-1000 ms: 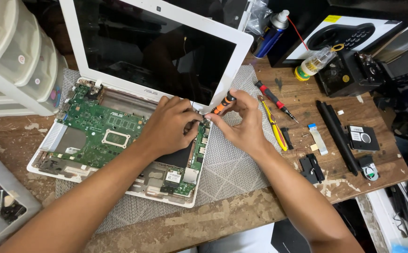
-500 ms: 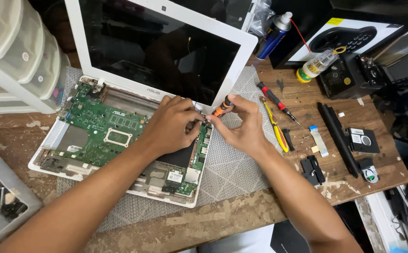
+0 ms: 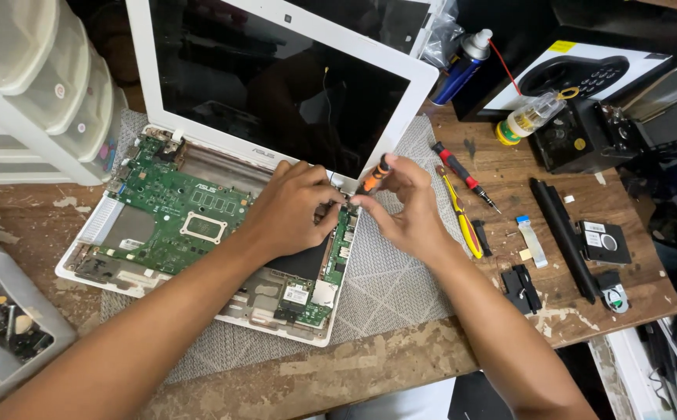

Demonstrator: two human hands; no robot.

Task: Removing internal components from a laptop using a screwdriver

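An opened white laptop (image 3: 198, 233) lies on a grey mesh mat (image 3: 400, 288), its green circuit board (image 3: 175, 214) bare and its dark screen (image 3: 276, 85) tilted up. My right hand (image 3: 408, 206) grips a small orange-and-black screwdriver (image 3: 374, 176), tip down at the board's right edge by the hinge. My left hand (image 3: 292, 210) rests on the board right beside it, fingers curled at the screwdriver's tip. What the fingertips pinch is hidden.
On the wooden table to the right lie a red screwdriver (image 3: 463, 175), a yellow tool (image 3: 463, 222), a long black bar (image 3: 564, 237), small black parts and a ribbon cable (image 3: 531, 239). A spray can (image 3: 463, 66) and a small bottle (image 3: 529, 117) stand behind. White drawers (image 3: 35, 93) and a parts tray (image 3: 4, 327) sit left.
Both hands stay at the laptop's right hinge with the screwdriver. The view has shifted slightly; nothing else has visibly moved.
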